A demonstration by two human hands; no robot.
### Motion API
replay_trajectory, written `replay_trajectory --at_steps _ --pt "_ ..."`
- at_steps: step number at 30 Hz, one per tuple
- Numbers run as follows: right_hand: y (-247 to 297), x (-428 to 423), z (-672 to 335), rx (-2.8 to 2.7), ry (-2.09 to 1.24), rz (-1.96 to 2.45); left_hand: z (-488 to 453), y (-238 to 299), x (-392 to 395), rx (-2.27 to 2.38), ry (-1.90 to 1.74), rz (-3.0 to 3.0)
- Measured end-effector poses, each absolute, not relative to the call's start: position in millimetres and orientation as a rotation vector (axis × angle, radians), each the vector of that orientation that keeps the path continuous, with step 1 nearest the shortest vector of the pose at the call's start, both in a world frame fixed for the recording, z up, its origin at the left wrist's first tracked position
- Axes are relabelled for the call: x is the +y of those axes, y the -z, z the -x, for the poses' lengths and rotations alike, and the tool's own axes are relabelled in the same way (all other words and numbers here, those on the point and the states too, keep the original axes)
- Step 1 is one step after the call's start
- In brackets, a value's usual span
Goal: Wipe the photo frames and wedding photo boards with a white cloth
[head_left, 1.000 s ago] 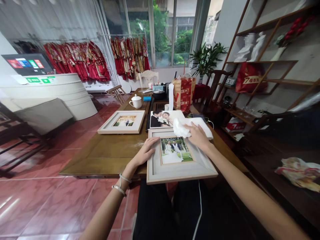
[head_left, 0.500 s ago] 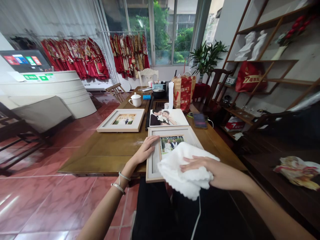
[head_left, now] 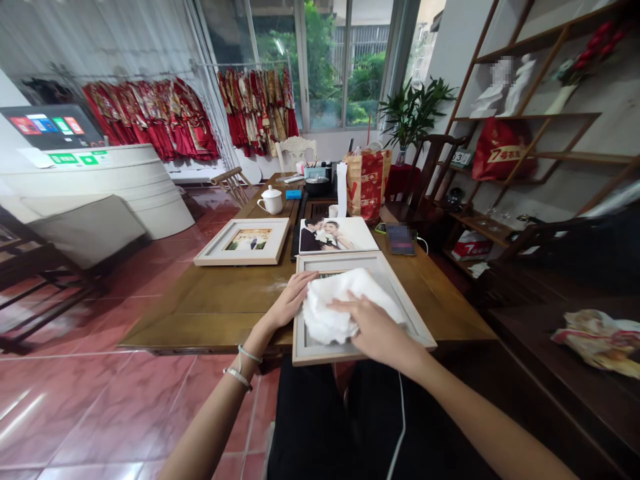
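On the near part of the table lies a pale wooden picture frame [head_left: 400, 293] with a wide grey-white border. Its photo is mostly hidden beneath a bunched white cloth [head_left: 325, 310]. My right hand [head_left: 373, 327] grips the cloth from above and presses it on the frame's middle. Along the frame's left edge rests my left hand [head_left: 291, 300], its fingers stretched out over the border. Just beyond is an unframed couple's photo print [head_left: 345, 235], lying face up and touching or almost touching the frame's far edge.
A second framed picture [head_left: 245, 241] lies to the left on the wooden table [head_left: 215, 300]. Behind stand a white lidded cup [head_left: 271, 200], a blue box [head_left: 293, 195] and a red-and-tan paper bag [head_left: 369, 183]. A phone [head_left: 401, 240] with a cable lies at right.
My right hand has moved left with the white cloth, which is now more bunched and covers most of the photo. The frame's right side has come into view. My left hand stays put.
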State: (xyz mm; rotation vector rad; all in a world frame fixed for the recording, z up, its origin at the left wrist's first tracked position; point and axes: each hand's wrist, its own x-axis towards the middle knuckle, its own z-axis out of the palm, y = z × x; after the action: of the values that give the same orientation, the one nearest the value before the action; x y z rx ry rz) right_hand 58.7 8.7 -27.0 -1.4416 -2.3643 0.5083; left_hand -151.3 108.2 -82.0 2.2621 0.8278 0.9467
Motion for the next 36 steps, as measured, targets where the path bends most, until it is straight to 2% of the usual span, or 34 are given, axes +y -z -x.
replay_trajectory --at_steps 8,12,18,20,24,30,36 --pt "6 -14 -78 -2.612 -0.858 0.806 151 84 112 0.834 -0.934 -2.264" --pt "-5 -26 -104 -2.571 -0.736 1.175 153 82 112 0.805 -0.885 -2.306" --pt "2 1 -133 -2.282 -0.12 1.99 153 81 113 0.804 -0.844 -2.341" --pt "7 29 -137 -2.124 -0.013 2.079 153 80 113 0.8 -0.844 -2.344" --pt "12 84 -133 -2.057 0.028 1.974 153 78 111 0.785 -0.848 -2.352" --pt "25 101 -104 -2.32 -0.081 1.727 153 77 112 0.799 -0.844 -2.343" --pt "17 31 -113 -2.51 -0.567 1.41 153 81 112 0.798 -0.872 -2.318"
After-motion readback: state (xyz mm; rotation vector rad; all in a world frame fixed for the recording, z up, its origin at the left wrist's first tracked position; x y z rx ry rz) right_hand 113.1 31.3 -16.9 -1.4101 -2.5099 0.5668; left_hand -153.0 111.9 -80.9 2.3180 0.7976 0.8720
